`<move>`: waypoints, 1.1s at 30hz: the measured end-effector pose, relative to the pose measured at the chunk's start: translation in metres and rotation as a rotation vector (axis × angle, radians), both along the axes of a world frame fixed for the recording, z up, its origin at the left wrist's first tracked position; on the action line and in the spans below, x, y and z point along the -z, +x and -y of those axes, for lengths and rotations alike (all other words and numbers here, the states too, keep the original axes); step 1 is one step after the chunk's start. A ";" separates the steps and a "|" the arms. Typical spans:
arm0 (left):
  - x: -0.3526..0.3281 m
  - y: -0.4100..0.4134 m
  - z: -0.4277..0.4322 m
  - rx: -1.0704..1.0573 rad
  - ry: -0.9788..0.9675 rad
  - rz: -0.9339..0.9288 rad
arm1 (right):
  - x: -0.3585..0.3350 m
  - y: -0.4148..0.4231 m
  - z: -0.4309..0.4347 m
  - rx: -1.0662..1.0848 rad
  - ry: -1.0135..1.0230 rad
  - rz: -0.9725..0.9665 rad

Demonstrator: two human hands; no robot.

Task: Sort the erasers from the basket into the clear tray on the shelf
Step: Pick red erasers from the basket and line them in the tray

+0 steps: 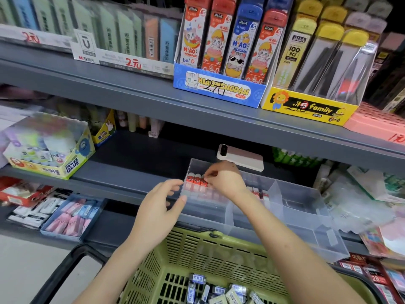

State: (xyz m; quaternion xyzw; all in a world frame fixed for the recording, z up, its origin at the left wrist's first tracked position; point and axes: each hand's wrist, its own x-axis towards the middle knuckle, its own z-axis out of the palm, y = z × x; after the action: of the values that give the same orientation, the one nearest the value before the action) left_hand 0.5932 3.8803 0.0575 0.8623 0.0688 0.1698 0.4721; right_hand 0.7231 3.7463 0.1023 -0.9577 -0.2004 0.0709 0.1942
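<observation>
A clear divided tray (291, 207) sits on the middle shelf. Red-sleeved erasers (194, 179) stand in a row in its left compartment. My right hand (225, 178) reaches into that compartment and pinches the rightmost red eraser in the row. At the tray's left front corner my left hand (163, 202) hovers with fingers apart, holding nothing. Below, the green plastic basket (210, 255) holds several loose erasers (219, 290) in blue-and-white and pale sleeves.
A white phone (241, 157) lies on the shelf behind the tray. A glue box (50, 148) stands at left. On the lower shelf a blue box of pink erasers (72, 216) rests. Pencil-lead display boxes (221, 86) fill the upper shelf. Packets crowd the right side.
</observation>
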 end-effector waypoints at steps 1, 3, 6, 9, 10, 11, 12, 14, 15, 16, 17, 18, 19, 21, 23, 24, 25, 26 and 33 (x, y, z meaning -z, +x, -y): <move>0.000 0.000 -0.001 -0.002 -0.007 -0.006 | -0.002 -0.001 0.003 0.004 0.029 -0.001; -0.001 -0.002 -0.001 0.002 -0.011 -0.014 | -0.008 -0.010 0.011 0.011 0.111 0.038; -0.004 -0.007 -0.001 0.015 -0.001 -0.018 | -0.013 -0.041 0.028 -0.010 0.261 0.154; -0.005 -0.019 -0.002 0.018 0.012 -0.024 | -0.004 -0.088 0.051 -0.081 0.431 0.383; -0.006 -0.025 -0.002 0.015 0.020 -0.025 | 0.003 -0.105 0.059 -0.123 0.446 0.427; -0.006 -0.030 -0.002 0.013 0.036 -0.022 | 0.012 -0.121 0.066 -0.173 0.453 0.426; -0.006 -0.036 -0.001 0.009 0.063 -0.015 | 0.023 -0.136 0.073 -0.223 0.451 0.384; -0.006 -0.048 0.002 0.004 0.131 0.009 | 0.051 -0.160 0.084 -0.302 0.392 0.244; -0.005 -0.054 0.004 0.005 0.174 0.019 | 0.067 -0.169 0.088 -0.336 0.324 0.153; -0.004 -0.059 0.006 0.007 0.230 0.022 | 0.083 -0.178 0.093 -0.367 0.226 0.035; -0.002 -0.065 0.007 0.005 0.290 0.022 | 0.099 -0.185 0.098 -0.387 0.115 -0.094; 0.000 -0.071 0.009 0.001 0.340 0.017 | 0.115 -0.192 0.105 -0.395 0.017 -0.205; 0.002 -0.078 0.010 -0.005 0.370 0.011 | 0.129 -0.198 0.112 -0.397 -0.051 -0.287; 0.005 -0.090 0.014 -0.015 0.394 0.002 | 0.153 -0.212 0.123 -0.424 -0.109 -0.355; 0.008 -0.101 0.018 -0.001 0.421 0.013 | 0.172 -0.225 0.127 -0.474 -0.131 -0.342; 0.009 -0.106 0.020 0.017 0.429 0.022 | 0.179 -0.230 0.126 -0.496 -0.140 -0.325; 0.009 -0.110 0.023 0.033 0.427 0.026 | 0.186 -0.235 0.124 -0.516 -0.155 -0.298; 0.010 -0.114 0.025 0.045 0.417 0.022 | 0.191 -0.238 0.121 -0.535 -0.176 -0.263; 0.016 -0.132 0.038 0.053 0.341 -0.044 | 0.207 -0.245 0.099 -0.672 -0.213 -0.100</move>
State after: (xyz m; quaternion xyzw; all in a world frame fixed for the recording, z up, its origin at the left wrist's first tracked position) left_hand 0.4608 3.8425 0.0417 0.9349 0.0264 0.1477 0.3215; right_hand 0.4778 3.6478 -0.1047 -0.8485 -0.4858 0.1982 0.0688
